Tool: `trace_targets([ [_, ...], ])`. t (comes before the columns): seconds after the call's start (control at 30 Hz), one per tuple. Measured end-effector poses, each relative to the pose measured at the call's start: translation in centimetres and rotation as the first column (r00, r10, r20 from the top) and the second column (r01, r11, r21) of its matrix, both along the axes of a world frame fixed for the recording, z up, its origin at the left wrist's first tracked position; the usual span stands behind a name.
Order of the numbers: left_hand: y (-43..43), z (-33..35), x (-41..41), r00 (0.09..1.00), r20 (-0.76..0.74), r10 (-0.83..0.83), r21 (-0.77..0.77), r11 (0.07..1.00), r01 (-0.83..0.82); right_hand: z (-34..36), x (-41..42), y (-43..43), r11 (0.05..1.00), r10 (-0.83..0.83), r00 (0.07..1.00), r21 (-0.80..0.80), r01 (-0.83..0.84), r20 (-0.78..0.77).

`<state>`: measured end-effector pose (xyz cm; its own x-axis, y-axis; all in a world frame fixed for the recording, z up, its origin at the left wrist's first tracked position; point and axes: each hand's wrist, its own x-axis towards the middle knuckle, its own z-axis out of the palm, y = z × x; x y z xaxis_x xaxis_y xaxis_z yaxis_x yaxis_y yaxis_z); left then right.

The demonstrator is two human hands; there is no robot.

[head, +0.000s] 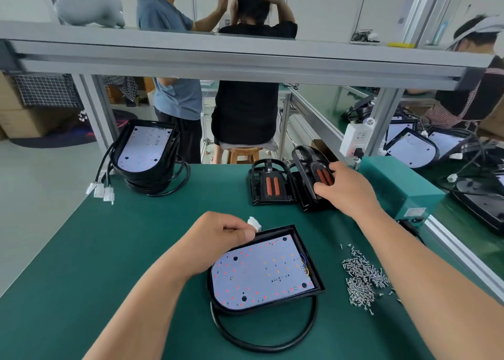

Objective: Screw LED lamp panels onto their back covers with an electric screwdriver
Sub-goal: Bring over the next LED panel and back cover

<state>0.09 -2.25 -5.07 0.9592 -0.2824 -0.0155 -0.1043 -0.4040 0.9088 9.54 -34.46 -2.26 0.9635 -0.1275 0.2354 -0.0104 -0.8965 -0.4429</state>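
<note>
A white LED panel [261,271] lies inside a black back cover [313,261] on the green mat in front of me. My left hand [218,239] grips the cover's far left edge, with a white cable connector [254,222] beside my thumb. The cover's black cable [261,338] loops below it. My right hand [346,187] reaches to the far right and holds a tilted empty black back cover [309,168] with two orange strips. A second such cover [270,185] lies flat just left of it. No electric screwdriver is in view.
A pile of several small silver screws [362,277] lies right of the panel. A stack of assembled lamps [147,152] with cables stands at the back left. A teal box [395,185] sits at the right edge. People sit beyond the aluminium frame [218,59].
</note>
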Motion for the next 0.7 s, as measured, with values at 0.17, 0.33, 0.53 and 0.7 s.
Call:
trace_targets([
  [0.17,1.7,0.7,-0.2,0.996,-0.064,-0.057,-0.052,0.997,0.054,0.1,-2.7,-0.7,0.976,0.125,0.991,0.172,-0.132,0.047],
  [0.33,3.6,0.4,-0.2,0.979,-0.194,-0.054,0.008,0.998,0.057,1.1,-6.9,-0.4,0.929,0.321,0.942,0.161,-0.332,0.095],
  [0.53,3.4,-0.1,0.0,0.987,-0.153,-0.056,-0.051,0.998,0.049,1.0,-11.0,0.0,0.816,0.573,0.819,0.117,-0.567,-0.023],
  [0.7,2.8,-0.4,-0.1,0.987,-0.155,-0.041,-0.078,0.997,0.029,0.8,-13.1,1.3,0.7,0.714,0.698,0.039,-0.713,-0.057],
])
